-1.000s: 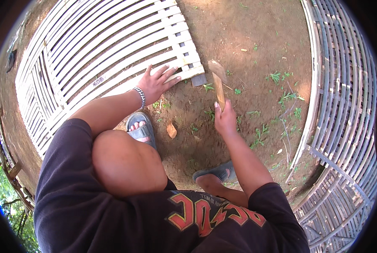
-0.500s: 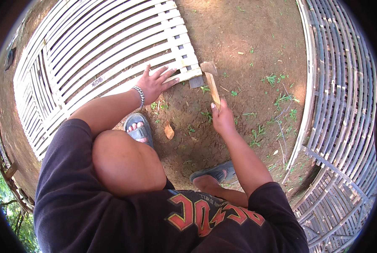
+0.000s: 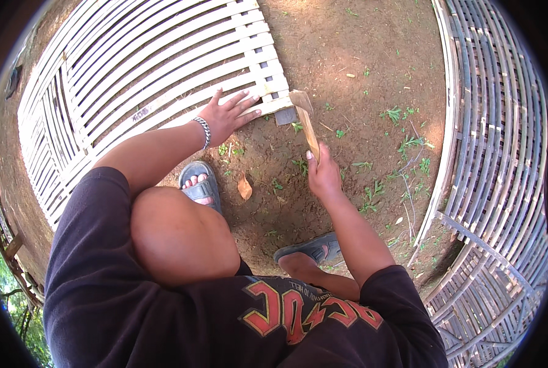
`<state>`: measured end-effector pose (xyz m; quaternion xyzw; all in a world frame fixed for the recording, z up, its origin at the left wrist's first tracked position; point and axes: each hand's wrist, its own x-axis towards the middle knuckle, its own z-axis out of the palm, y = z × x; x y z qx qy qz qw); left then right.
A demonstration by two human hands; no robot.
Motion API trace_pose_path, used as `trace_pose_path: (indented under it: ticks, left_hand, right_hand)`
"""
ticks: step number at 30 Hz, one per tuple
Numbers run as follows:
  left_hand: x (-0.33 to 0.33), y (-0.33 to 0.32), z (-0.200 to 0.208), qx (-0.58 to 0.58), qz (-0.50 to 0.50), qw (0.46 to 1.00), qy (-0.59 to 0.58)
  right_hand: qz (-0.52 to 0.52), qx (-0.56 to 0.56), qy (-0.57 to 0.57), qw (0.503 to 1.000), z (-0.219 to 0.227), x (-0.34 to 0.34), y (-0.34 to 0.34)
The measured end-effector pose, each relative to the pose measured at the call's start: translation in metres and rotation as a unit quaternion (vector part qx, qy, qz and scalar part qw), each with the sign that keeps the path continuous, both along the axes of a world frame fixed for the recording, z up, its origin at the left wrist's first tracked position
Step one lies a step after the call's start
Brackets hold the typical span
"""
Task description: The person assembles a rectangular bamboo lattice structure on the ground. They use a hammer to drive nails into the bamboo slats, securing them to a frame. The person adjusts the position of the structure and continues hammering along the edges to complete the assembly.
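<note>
In the head view, the pale slatted panel fills the upper left of the frame, and its near right corner ends close to the upper middle. The left hand lies on the near edge of this panel, fingers spread apart and clasping nothing; placed so near the corner, it probably steadies the slats with its weight. A chain bracelet circles that wrist.

Right of the corner, the right hand is closed around the wooden handle of a short tool, gripping it toward the lower end, likely for reach and swing. The broad tool head sits right at the panel's corner; whether the two touch, I cannot tell. A dark grey block juts out beneath that corner, perhaps as a support under the slats.

The sandals are set well apart on the bare soil, in the middle and lower middle, which seems to give a stable stance. A dry leaf lies between them, and a darker slatted structure curves down the right side
</note>
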<state>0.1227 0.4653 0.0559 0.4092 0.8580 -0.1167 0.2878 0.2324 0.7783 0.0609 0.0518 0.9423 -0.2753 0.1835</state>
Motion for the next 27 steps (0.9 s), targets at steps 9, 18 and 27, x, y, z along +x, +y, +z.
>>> trace_pose_path:
  ticks: [9,18,27]
  left_hand:
    - [0.004,0.000,-0.007,0.025,0.029,0.999,0.008]
    - [0.003,-0.003,-0.002,0.030,0.029,0.999,0.004]
    - [-0.012,0.013,0.021,-0.010,0.029,0.995,-0.090]
  right_hand:
    - [0.018,0.011,-0.056,0.998,0.037,-0.027,0.008]
    - [0.059,0.039,-0.043,0.997,0.014,-0.019,0.022]
    - [0.199,0.060,-0.019,0.978,0.017,-0.047,0.089]
